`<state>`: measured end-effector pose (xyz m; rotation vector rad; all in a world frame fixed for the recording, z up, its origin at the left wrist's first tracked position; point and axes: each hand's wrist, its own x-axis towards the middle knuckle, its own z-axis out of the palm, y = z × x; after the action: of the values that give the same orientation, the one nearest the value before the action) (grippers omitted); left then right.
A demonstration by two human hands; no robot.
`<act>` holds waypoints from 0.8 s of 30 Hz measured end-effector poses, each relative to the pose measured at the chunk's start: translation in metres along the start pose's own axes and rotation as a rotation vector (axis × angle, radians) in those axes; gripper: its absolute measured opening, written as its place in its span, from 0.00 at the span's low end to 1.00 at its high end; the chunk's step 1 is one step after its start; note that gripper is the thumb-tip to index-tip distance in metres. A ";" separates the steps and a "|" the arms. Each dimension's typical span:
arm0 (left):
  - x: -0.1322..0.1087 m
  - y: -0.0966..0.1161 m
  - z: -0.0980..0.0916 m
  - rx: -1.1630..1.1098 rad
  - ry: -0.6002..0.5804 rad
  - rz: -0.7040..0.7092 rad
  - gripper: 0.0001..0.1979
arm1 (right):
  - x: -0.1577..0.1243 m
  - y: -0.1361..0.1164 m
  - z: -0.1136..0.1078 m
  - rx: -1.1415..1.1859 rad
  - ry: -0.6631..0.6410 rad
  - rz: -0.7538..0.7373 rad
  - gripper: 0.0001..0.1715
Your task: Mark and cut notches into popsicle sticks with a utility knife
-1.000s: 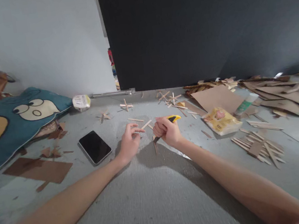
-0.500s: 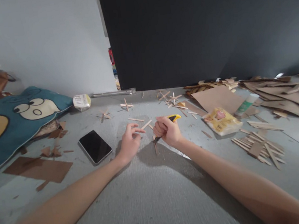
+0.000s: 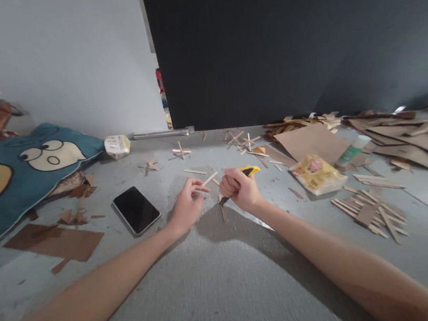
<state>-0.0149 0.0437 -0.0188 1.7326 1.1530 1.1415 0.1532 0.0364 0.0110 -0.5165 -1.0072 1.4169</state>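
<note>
My right hand point(image 3: 238, 189) is closed in a fist around a yellow and black utility knife point(image 3: 248, 170), blade end pointing down toward a thin cardboard strip point(image 3: 223, 211) on the grey floor. My left hand point(image 3: 187, 204) rests on the floor just left of it. Its fingers stretch forward and touch a light strip point(image 3: 209, 179) lying there, without gripping it.
A black phone point(image 3: 136, 209) lies left of my left hand. A blue cartoon pillow point(image 3: 13, 175) and brown cardboard scraps point(image 3: 56, 245) sit further left. Right of me are a yellow packet point(image 3: 316, 172), a glue bottle point(image 3: 352, 150), cardboard sheets point(image 3: 310, 140) and several cut strips point(image 3: 372, 210). A black panel point(image 3: 300, 37) stands behind.
My left hand's fingers reached slightly forward onto the light strip. The right hand and knife stayed nearly still.
</note>
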 end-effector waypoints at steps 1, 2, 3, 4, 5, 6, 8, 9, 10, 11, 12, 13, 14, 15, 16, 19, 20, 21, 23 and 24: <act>0.000 0.000 0.000 0.003 0.001 0.003 0.16 | 0.000 0.000 0.000 -0.004 -0.001 -0.001 0.36; 0.000 -0.001 0.000 0.005 0.000 0.006 0.16 | 0.000 0.000 -0.001 -0.005 0.000 -0.001 0.36; 0.000 -0.002 0.000 0.004 -0.002 0.007 0.16 | 0.000 0.001 -0.001 -0.005 0.001 0.001 0.36; 0.000 -0.002 0.000 0.001 -0.005 0.008 0.16 | 0.001 0.001 -0.002 -0.002 0.003 0.003 0.36; 0.000 -0.003 0.000 -0.002 -0.007 0.007 0.16 | 0.001 0.001 -0.002 0.004 0.005 0.004 0.36; 0.000 -0.004 -0.001 -0.001 -0.010 0.005 0.16 | 0.001 0.001 -0.002 0.011 0.007 0.005 0.36; 0.000 -0.005 -0.001 0.006 -0.011 0.004 0.15 | 0.002 0.001 -0.003 0.020 0.010 0.006 0.36; 0.000 -0.005 -0.001 0.009 -0.010 0.004 0.15 | 0.002 0.001 -0.003 0.021 0.013 0.005 0.36; 0.000 -0.005 -0.001 0.011 -0.010 0.006 0.15 | 0.003 0.000 -0.003 0.020 0.018 0.001 0.36; 0.000 -0.005 -0.001 0.011 -0.009 0.008 0.15 | 0.003 0.000 -0.003 0.018 0.022 -0.004 0.36; 0.000 -0.004 -0.001 0.009 -0.009 0.011 0.15 | 0.003 -0.001 -0.003 0.014 0.025 -0.008 0.36; 0.000 -0.004 -0.001 0.008 -0.008 0.013 0.15 | 0.004 -0.002 -0.003 0.009 0.026 -0.012 0.36; 0.000 -0.003 -0.001 0.005 -0.006 0.015 0.15 | 0.004 -0.002 -0.003 0.005 0.027 -0.014 0.36; 0.000 -0.003 -0.001 0.001 -0.005 0.016 0.15 | 0.004 -0.003 -0.003 0.003 0.026 -0.012 0.36; 0.000 -0.003 -0.001 -0.004 -0.004 0.015 0.15 | 0.003 -0.004 -0.003 0.002 0.024 -0.009 0.36; 0.000 -0.004 -0.001 -0.022 -0.006 0.005 0.15 | 0.003 -0.004 -0.003 0.008 0.027 0.002 0.36; 0.000 -0.004 0.000 -0.026 -0.010 0.000 0.15 | 0.003 -0.004 -0.003 0.008 0.032 0.006 0.36; 0.000 -0.004 0.000 -0.026 -0.012 -0.004 0.15 | 0.002 -0.004 -0.003 0.005 0.039 0.009 0.36; -0.001 -0.004 0.000 -0.016 -0.010 -0.006 0.15 | 0.002 -0.004 -0.002 -0.004 0.050 0.016 0.36; -0.001 -0.004 0.000 -0.010 -0.007 -0.004 0.15 | 0.002 -0.003 -0.002 -0.005 0.053 0.017 0.36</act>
<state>-0.0163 0.0443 -0.0228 1.7243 1.1448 1.1362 0.1565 0.0389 0.0131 -0.5652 -0.9664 1.4092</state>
